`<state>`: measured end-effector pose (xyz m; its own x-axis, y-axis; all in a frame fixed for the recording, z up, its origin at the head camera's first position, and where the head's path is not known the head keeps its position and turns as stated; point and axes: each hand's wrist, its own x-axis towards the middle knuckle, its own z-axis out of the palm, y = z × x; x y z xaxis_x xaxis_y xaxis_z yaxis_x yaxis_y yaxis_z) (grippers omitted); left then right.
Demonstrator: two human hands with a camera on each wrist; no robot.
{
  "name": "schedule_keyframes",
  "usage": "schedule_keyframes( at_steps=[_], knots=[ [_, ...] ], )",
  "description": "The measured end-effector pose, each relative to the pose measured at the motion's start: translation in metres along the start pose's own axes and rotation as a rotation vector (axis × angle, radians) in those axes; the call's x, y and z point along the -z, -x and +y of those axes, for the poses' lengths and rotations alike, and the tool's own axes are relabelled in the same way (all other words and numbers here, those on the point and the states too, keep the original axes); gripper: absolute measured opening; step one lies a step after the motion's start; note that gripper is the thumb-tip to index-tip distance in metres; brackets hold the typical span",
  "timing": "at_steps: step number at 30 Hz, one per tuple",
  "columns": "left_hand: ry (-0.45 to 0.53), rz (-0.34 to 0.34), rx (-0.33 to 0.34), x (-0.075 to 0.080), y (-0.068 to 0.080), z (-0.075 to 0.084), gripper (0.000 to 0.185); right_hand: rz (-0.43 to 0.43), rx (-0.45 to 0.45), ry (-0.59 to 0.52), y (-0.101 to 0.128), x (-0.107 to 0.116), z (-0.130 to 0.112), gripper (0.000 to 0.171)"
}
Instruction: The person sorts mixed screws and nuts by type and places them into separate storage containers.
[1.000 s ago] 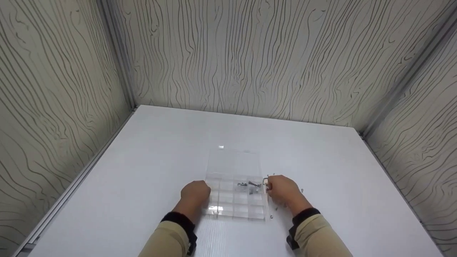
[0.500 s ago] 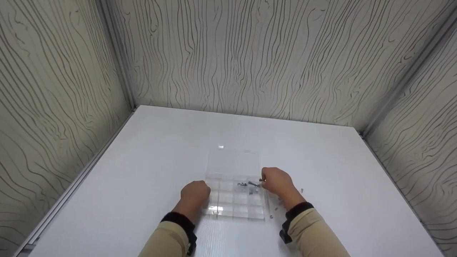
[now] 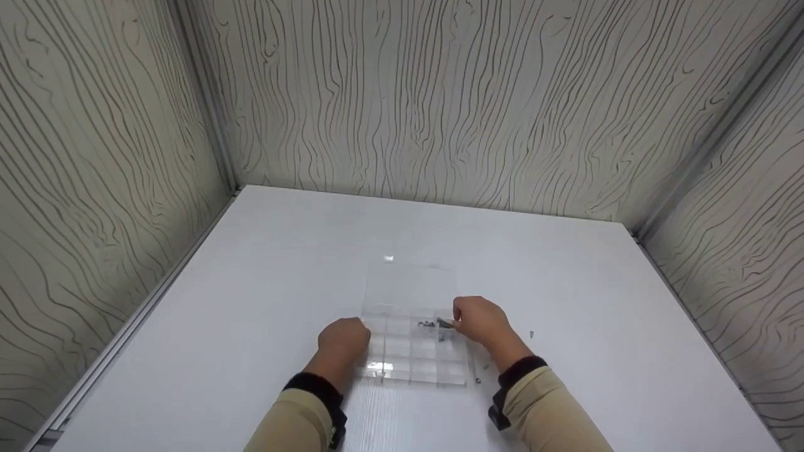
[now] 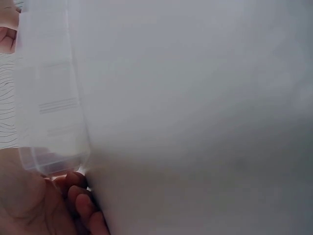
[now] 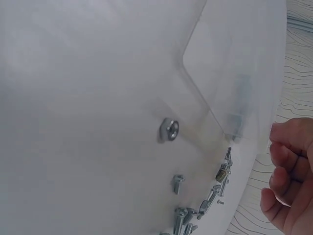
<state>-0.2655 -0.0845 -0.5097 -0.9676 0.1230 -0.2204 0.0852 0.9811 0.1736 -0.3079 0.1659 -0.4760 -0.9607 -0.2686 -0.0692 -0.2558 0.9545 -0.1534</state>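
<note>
Clear compartment box point(image 3: 411, 351) between both hands, far from table point(image 3: 251, 282) edges.

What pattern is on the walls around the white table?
Pale walls with dark, wavy, wood-grain-like lines; clearest in the head view.

White surface point(image 3: 264, 301), matte, taking up the lower half of the head view. Three wall panels stand round it, pale with dark wavy wood-grain lines: back wall point(image 3: 440, 94) along the surface's far edge, left wall point(image 3: 94, 176) along its left edge, right wall point(image 3: 754, 251) along its right edge. Grey metal strips point(image 3: 213, 119) run up the corners where the walls meet. A metal rail point(image 3: 132, 320) lies along the surface's left edge, at the foot of the left wall.
</note>
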Motion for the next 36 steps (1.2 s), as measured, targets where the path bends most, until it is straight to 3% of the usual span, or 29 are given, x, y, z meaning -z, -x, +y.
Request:
schedule_keyframes(
  at_steps=[7, 12, 20, 23, 26, 36],
  knots=[
    [-0.055, 0.013, -0.039, 0.0, 0.001, 0.0, 0.012, -0.036, -0.003, -0.027, 0.003, 0.004, 0.005, 0.011],
    [0.065, 0.015, 0.031, 0.001, 0.002, 0.001, 0.005, -0.093, 0.0, -0.075, 0.009, 0.007, 0.014, 0.01],
    [0.049, 0.023, 0.041, 0.002, 0.002, 0.003, 0.009, -0.222, 0.152, -0.14, 0.026, 0.01, 0.034, 0.02],
    [0.148, 0.028, 0.095, 0.001, 0.001, 0.003, 0.018, -0.285, 0.197, -0.146, 0.032, 0.007, 0.038, 0.02],
    [0.178, 0.036, 0.112, -0.001, -0.001, 0.002, 0.021, -0.334, 0.222, -0.149, 0.036, 0.001, 0.039, 0.02],
    [0.158, 0.023, 0.113, -0.002, -0.002, 0.003, 0.012, -0.347, 0.137, -0.158, 0.04, -0.013, 0.032, 0.022]
  ],
)
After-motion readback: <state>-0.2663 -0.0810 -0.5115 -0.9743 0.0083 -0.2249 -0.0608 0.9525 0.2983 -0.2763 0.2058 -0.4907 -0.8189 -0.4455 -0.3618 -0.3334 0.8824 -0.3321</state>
